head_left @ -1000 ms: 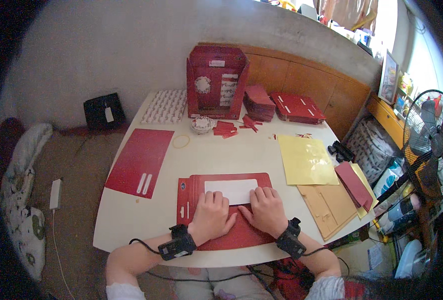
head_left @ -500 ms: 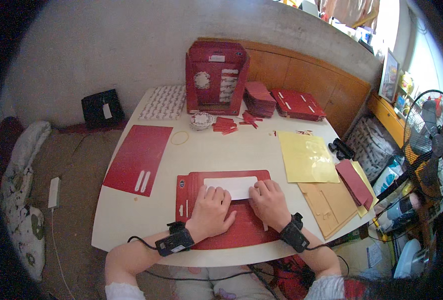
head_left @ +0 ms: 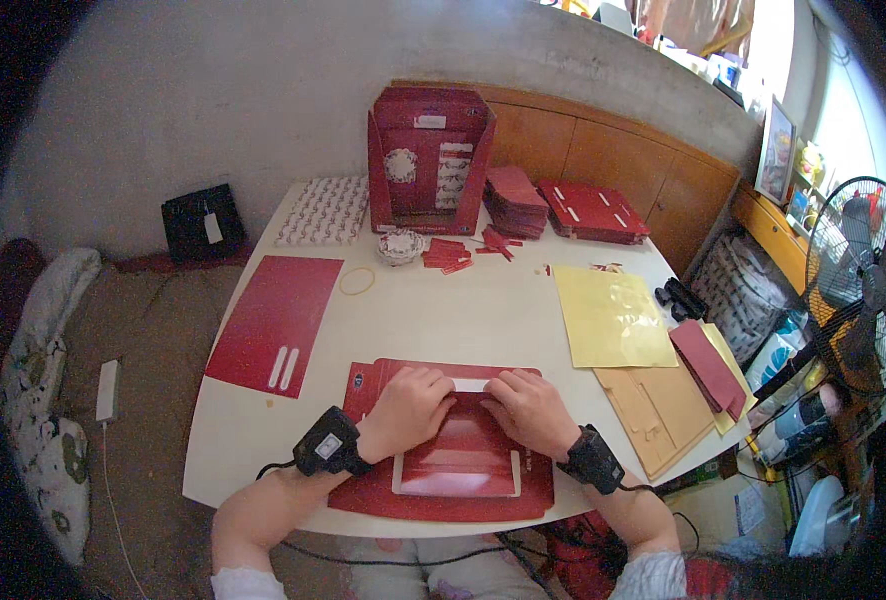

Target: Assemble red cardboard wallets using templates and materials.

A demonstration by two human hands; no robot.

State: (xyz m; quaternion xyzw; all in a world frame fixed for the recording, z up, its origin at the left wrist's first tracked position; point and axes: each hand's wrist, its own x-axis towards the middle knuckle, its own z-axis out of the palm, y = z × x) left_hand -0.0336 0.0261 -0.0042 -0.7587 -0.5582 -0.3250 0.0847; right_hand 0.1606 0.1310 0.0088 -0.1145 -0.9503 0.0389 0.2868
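A flat red cardboard sheet (head_left: 373,497) lies at the near edge of the table. Toward its lower part is a shiny rectangular panel (head_left: 458,482) with a white border. My left hand (head_left: 408,408) and my right hand (head_left: 531,412) rest side by side near the sheet's upper edge, fingers curled inward. Between them shows a narrow white strip (head_left: 470,385), its two ends under my fingertips. Both hands seem to pinch this strip; the fingers cover the exact grip. A black band with a device sits on each wrist.
At left lies a red sheet (head_left: 275,325) with two white strips; beyond it, a rubber band (head_left: 357,281). An upright red box (head_left: 431,150), a white sticker roll (head_left: 400,246) and stacked red cards (head_left: 593,212) stand at the back. Yellow sheets (head_left: 618,315) and tan cardboard (head_left: 653,415) lie right.
The broad white rectangle between my hands has narrowed to a thin strip, and the white-bordered panel now shows below. My left hand has drawn its fingers in. The red sheet has shifted slightly toward me.
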